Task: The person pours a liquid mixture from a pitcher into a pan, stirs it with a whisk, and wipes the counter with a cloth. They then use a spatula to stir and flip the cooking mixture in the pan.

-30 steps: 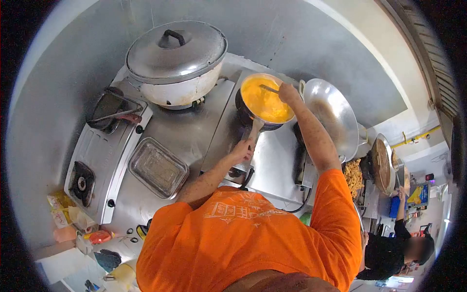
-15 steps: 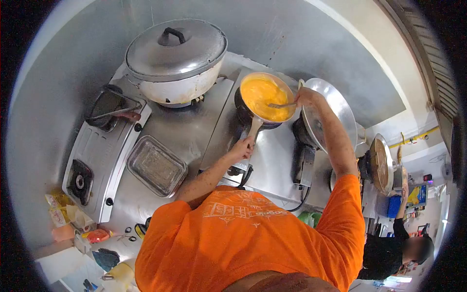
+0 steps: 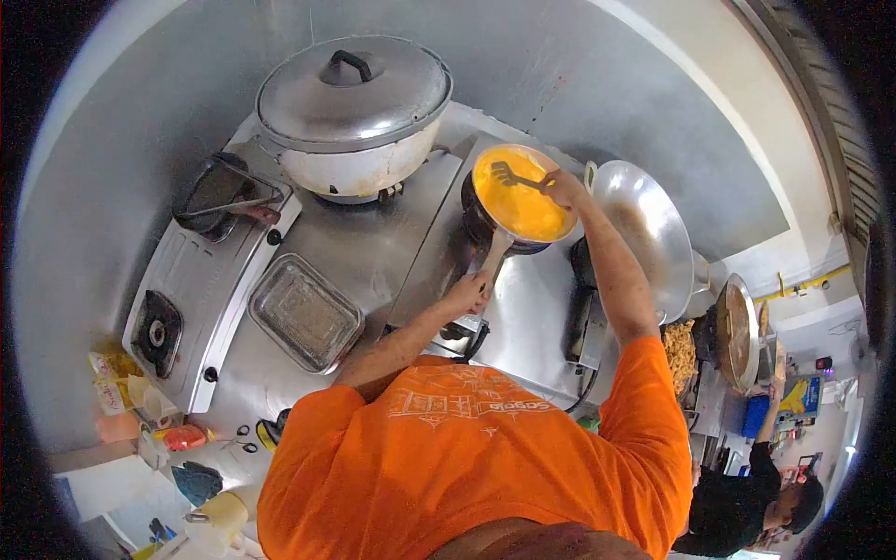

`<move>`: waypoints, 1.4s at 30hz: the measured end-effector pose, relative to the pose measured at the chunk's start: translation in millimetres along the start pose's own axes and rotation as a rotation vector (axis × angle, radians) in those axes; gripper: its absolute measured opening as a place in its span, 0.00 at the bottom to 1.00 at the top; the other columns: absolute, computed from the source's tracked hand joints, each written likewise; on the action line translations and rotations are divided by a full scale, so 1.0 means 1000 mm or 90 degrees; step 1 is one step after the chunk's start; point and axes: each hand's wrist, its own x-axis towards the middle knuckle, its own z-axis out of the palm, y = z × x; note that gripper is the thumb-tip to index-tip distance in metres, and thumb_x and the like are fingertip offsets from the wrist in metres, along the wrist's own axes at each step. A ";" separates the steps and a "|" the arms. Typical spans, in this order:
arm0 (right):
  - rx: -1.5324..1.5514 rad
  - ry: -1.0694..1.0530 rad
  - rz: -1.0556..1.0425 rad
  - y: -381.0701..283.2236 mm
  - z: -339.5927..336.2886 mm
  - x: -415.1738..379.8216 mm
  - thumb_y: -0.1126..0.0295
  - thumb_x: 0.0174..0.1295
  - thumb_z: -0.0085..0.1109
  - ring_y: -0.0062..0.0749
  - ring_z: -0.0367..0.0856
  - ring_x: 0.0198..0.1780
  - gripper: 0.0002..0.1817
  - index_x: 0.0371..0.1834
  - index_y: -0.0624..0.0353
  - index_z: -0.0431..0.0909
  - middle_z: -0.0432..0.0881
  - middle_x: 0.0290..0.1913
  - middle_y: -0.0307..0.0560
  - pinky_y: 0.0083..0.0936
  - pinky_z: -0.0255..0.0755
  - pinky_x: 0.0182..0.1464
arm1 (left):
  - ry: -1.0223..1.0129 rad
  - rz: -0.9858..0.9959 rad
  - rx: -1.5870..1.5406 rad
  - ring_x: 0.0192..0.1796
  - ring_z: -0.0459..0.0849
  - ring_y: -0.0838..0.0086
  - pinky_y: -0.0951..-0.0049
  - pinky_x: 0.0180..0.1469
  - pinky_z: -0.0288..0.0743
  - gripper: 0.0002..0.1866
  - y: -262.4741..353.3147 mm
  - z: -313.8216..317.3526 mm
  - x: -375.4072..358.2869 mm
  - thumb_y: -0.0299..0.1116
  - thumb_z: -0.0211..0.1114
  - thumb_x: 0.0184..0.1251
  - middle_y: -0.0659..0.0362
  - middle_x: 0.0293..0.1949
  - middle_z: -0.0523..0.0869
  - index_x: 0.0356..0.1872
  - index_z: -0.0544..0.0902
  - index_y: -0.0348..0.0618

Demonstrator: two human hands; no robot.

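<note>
My left hand [image 3: 469,293] is closed around the handle [image 3: 496,254] of a frying pan [image 3: 510,233] on a burner. Yellow-orange egg mixture [image 3: 528,210] spreads over the pan's inside. In my right hand [image 3: 564,189] is a slotted spatula [image 3: 505,175], its head over the far left part of the egg. A large metal wok [image 3: 644,219] stands to the right of the pan, partly behind my right forearm.
A lidded pot [image 3: 355,103] stands back left. Left are a two-burner stove [image 3: 198,289] and a metal tray [image 3: 306,313]. Right are a food heap [image 3: 679,357], another wok [image 3: 736,331] and a person [image 3: 733,499] in black. Scissors [image 3: 245,439] lie front left.
My right hand has moved up and left, lifting the spatula from the middle right of the egg to the pan's far left part. The view has shifted, and the food heap shows more.
</note>
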 end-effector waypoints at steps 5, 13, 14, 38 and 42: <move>-0.263 0.102 -0.067 0.025 0.026 0.025 0.71 0.53 0.52 0.51 0.82 0.40 0.11 0.35 0.63 0.81 0.81 0.36 0.61 0.40 0.76 0.44 | 0.018 -0.009 0.015 0.16 0.64 0.81 0.80 0.14 0.53 0.16 -0.004 -0.003 0.004 0.49 0.46 0.72 0.64 0.21 0.69 0.33 0.70 0.48; -0.330 0.076 -0.044 0.073 0.020 0.018 0.71 0.54 0.49 0.50 0.82 0.43 0.12 0.34 0.65 0.81 0.82 0.39 0.60 0.38 0.75 0.46 | 0.015 0.007 0.053 0.15 0.64 0.82 0.81 0.14 0.56 0.14 -0.015 -0.011 0.003 0.49 0.48 0.70 0.65 0.21 0.70 0.37 0.70 0.50; -0.324 0.036 -0.060 0.067 0.007 0.009 0.70 0.54 0.50 0.50 0.82 0.44 0.12 0.34 0.64 0.81 0.82 0.39 0.59 0.38 0.75 0.45 | 0.028 0.019 0.077 0.15 0.64 0.82 0.81 0.14 0.56 0.14 -0.017 -0.010 0.002 0.48 0.48 0.69 0.65 0.20 0.70 0.38 0.70 0.50; -0.455 0.020 -0.167 -0.013 0.014 0.010 0.65 0.52 0.56 0.48 0.82 0.43 0.12 0.36 0.59 0.82 0.83 0.39 0.56 0.38 0.75 0.47 | 0.116 0.131 0.362 0.21 0.73 0.74 0.71 0.24 0.68 0.21 -0.019 -0.012 -0.013 0.49 0.46 0.69 0.58 0.22 0.74 0.40 0.73 0.37; -0.377 0.083 -0.109 -0.003 0.003 0.004 0.69 0.52 0.53 0.47 0.84 0.37 0.11 0.31 0.63 0.81 0.83 0.34 0.60 0.39 0.77 0.39 | 0.097 0.098 0.385 0.25 0.74 0.73 0.70 0.26 0.69 0.24 -0.027 -0.022 -0.022 0.51 0.47 0.69 0.57 0.25 0.76 0.46 0.73 0.36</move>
